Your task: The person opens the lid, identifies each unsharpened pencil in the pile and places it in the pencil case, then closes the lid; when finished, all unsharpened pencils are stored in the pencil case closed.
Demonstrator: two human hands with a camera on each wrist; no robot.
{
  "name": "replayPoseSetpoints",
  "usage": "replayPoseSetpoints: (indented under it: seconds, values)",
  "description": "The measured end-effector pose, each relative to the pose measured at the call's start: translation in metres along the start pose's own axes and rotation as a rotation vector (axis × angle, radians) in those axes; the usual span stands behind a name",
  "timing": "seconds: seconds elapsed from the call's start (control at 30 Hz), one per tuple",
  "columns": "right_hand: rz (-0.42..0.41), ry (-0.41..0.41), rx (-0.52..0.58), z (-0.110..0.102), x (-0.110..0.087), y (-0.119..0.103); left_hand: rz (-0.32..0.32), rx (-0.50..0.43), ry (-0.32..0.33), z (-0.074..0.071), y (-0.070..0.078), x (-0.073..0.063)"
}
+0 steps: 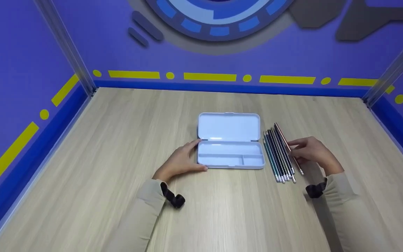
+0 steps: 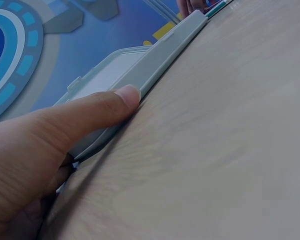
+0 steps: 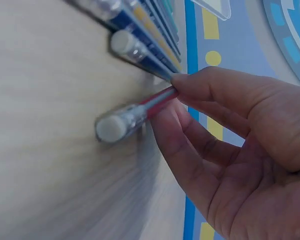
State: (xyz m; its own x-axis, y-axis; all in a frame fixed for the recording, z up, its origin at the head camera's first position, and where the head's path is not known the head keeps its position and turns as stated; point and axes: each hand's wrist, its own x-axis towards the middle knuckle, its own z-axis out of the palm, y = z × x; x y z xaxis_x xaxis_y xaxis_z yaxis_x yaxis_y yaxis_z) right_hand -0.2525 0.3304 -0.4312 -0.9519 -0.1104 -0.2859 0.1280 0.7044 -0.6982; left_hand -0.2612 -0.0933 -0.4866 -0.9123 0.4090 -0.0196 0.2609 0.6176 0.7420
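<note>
A light-blue pencil case (image 1: pixel 229 166) lies with its lid raised, its compartments bare, in the middle of the table. My left hand (image 1: pixel 182 160) grips its left end. In the left wrist view the thumb (image 2: pixel 105 107) presses along the front wall while the other fingers are mostly hidden behind. To the right of the case lies a row of pencils (image 1: pixel 279 155) with white erasers toward me. My right hand (image 1: pixel 311 152) pinches a red pencil (image 1: pixel 297 164) at the row's right side. The right wrist view shows this red pencil (image 3: pixel 160 101) between thumb and fingers, eraser end outward.
The wood-grain table (image 1: pixel 222 210) is bounded by a blue back wall (image 1: pixel 215 63) with yellow markings and by side walls. Black wrist cameras (image 1: pixel 177 201) sit at both sleeves, close over the tabletop.
</note>
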Motion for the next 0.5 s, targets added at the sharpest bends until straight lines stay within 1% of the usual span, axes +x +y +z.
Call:
replayPoseSetpoints:
  seconds: [0.1,0.3,0.5]
  values:
    - [-0.008,0.014,0.01,0.0,0.0,-0.004,0.001,0.001,-0.001,0.0,0.0,0.0]
    - [-0.054,0.044,0.011,-0.001,0.0,-0.014,0.004,0.007,-0.002,0.0,0.0,0.0]
    - [-0.079,0.076,0.017,0.0,0.001,-0.026,0.018,0.012,0.0,0.0,-0.001,0.001]
